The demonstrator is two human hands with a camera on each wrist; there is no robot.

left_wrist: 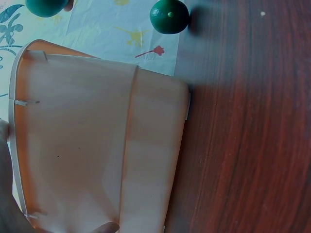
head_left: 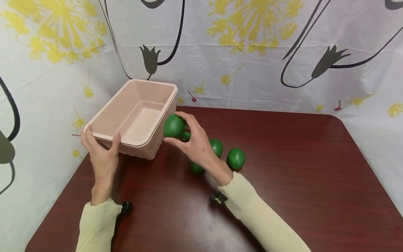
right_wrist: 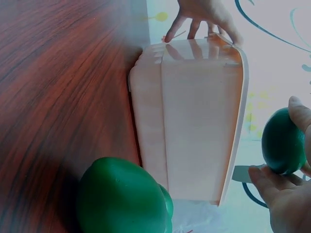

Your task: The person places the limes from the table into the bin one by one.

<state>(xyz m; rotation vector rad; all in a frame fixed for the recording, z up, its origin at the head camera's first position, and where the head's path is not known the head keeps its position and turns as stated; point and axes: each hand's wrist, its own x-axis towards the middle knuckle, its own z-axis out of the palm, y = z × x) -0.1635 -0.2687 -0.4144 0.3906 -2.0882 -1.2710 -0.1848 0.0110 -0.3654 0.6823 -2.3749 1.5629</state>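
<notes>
A pale pink plastic bin (head_left: 158, 140) stands at the table's left rear, its opening facing up. My left hand (head_left: 102, 159) holds its near end, with the thumb and a finger at the rim. Other fingertips of that hand press the outer wall, seen in the right wrist view. Between thumb and fingers, my right hand (head_left: 198, 143) grips a green lime (head_left: 174, 126) beside the bin's right rim. Several more limes lie on the table below and right of that hand, one lime (head_left: 236, 158) fully in sight and another lime (head_left: 197, 168) partly covered by the wrist.
The dark red-brown table (head_left: 299, 182) has a rounded far right corner. A white patterned cloth (head_left: 252, 80) hangs behind it and along the left side, close to the bin. Small black devices (head_left: 218, 198) sit at both cuffs.
</notes>
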